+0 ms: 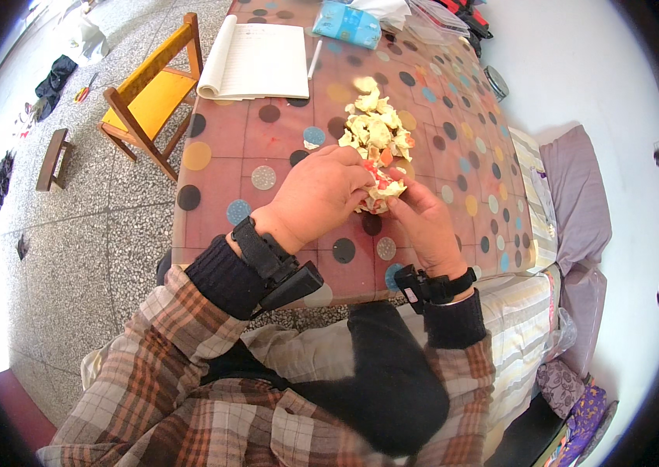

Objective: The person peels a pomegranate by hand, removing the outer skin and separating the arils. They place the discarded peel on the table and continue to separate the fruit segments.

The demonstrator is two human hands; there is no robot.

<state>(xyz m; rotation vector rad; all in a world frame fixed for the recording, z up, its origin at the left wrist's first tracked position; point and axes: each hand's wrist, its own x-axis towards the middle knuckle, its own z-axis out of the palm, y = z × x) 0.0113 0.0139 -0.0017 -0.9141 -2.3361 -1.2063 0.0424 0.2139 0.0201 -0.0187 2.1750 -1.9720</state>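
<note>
Between my two hands is a piece of fruit (385, 190) with red flesh and pale yellow rind, which looks like pomegranate. My left hand (321, 192) grips its left side, with the fingertips bent in over the red part. On the other side, the thumb and fingers of my right hand (426, 219) pinch the pale edge. Just beyond the hands lies a heap of pale yellow rind pieces (376, 128), some with orange-red skin. A small scrap of rind (309, 145) rests apart, left of the heap. My fingers hide part of the held piece.
The dotted tablecloth (227, 187) also bears an open notebook (268, 61), a white pen (315, 60), a blue tissue pack (347, 24) and a clear plastic container (437, 23). A yellow wooden chair (151, 102) stands left. Cushions (577, 192) lean against the right wall.
</note>
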